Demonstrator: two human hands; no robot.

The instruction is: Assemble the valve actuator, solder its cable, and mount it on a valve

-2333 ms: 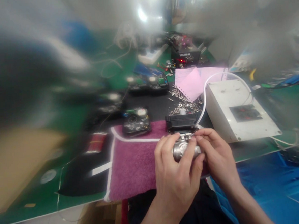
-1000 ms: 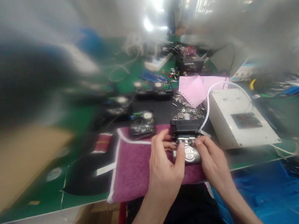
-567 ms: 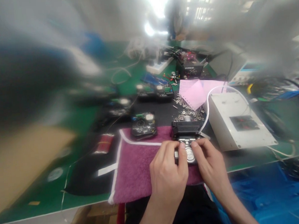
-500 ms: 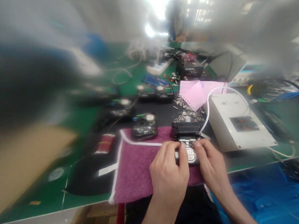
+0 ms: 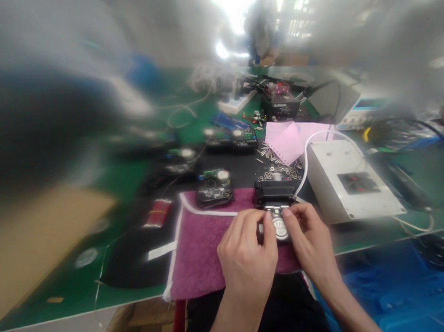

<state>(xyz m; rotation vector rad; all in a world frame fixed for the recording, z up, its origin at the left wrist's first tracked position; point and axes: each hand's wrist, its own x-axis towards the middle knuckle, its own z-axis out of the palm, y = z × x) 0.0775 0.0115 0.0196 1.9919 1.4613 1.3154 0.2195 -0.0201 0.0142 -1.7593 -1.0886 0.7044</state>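
Observation:
Both my hands are at a small black device with a silver, round lettered plate (image 5: 280,228) on the purple towel (image 5: 197,252). My left hand (image 5: 247,249) is curled around the device's left side, thumb on its upper left part. From the right, my right hand (image 5: 311,235) grips the other side, thumb at the upper right by a small metal piece. Just beyond my fingertips is a black block (image 5: 273,193), which seems to join the device; a white cable runs close to its right end. My palms hide the device's sides.
Left of the block sits a black circuit unit (image 5: 214,187), with similar units behind. Small metal rings (image 5: 282,172) and pins lie near pink paper (image 5: 288,142). A white box (image 5: 352,178) stands at right. Red-wrapped parts (image 5: 159,213) lie left of the towel.
The view has shifted slightly. Both hands stay on the device, with my right thumb and fingers a little changed in position and more of the small metal piece visible.

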